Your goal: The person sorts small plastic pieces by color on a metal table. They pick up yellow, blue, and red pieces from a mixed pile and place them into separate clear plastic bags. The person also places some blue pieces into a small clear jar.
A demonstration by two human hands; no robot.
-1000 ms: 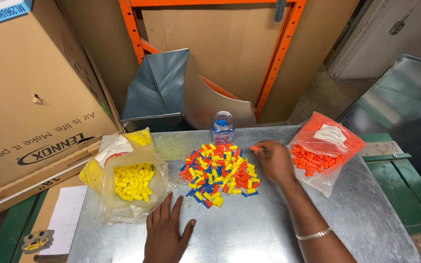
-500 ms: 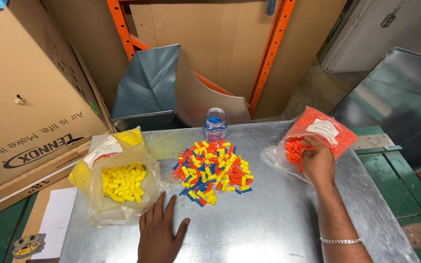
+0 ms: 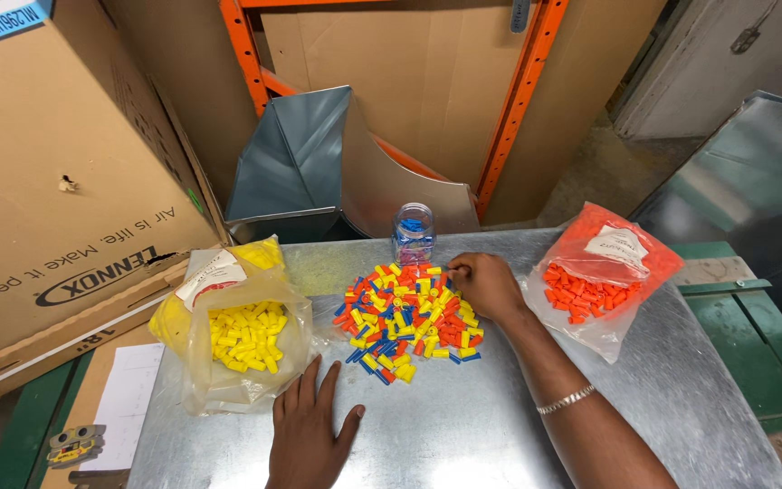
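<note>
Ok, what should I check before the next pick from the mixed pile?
1. Right hand at the pile's far edge: ok.
2. Piece pinched in its fingers: cannot tell.
3. Left hand flat on the table, clear of the pile: ok.
4. Orange bag mouth open toward the hand: ok.
5. Yellow bag open: ok.
6. Jar upright behind the pile: ok; lid off, cannot tell.

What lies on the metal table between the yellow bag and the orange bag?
In the head view, between the yellow bag and the orange bag lies the mixed pile of coloured caps, with the right hand at its edge.
</note>
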